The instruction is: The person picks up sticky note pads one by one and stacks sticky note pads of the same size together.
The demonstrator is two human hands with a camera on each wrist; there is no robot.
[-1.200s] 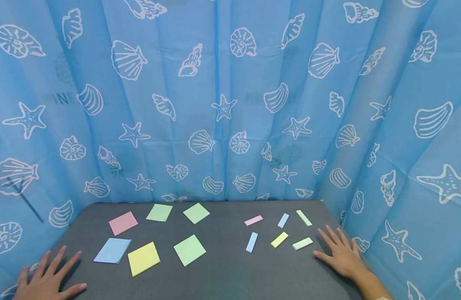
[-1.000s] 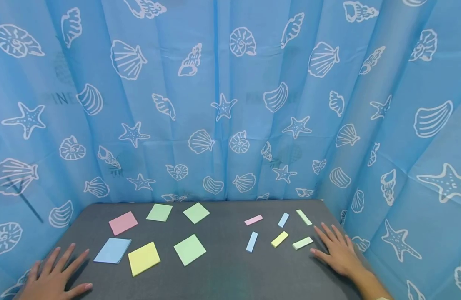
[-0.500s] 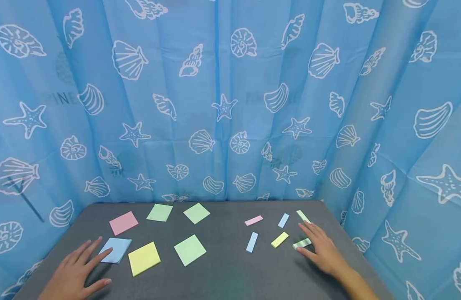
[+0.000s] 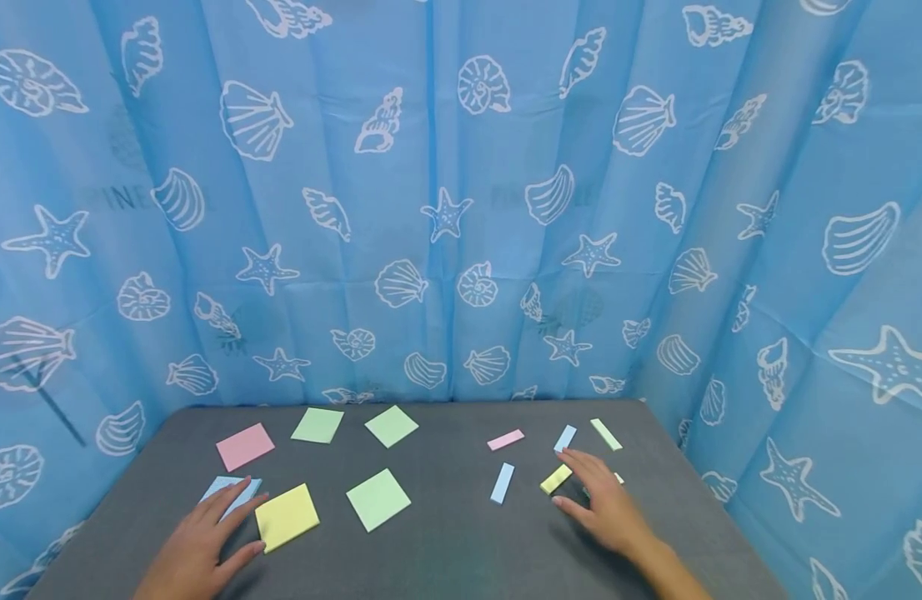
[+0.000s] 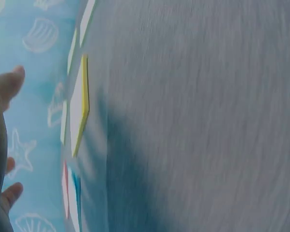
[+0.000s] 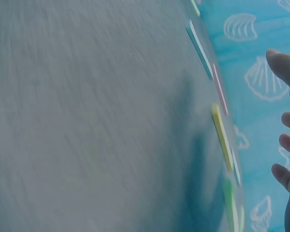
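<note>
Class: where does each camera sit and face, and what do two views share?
Head: on the person's head, facing forward-down over table and curtain; left hand and right hand show.
Left wrist: worn there, facing across table to curtain; left hand shows.
Right wrist: likewise; right hand shows.
Shared by head and left wrist: yellow pad.

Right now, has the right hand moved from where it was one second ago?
Yes: the right hand has moved left over the gray table, toward the yellow strip.
</note>
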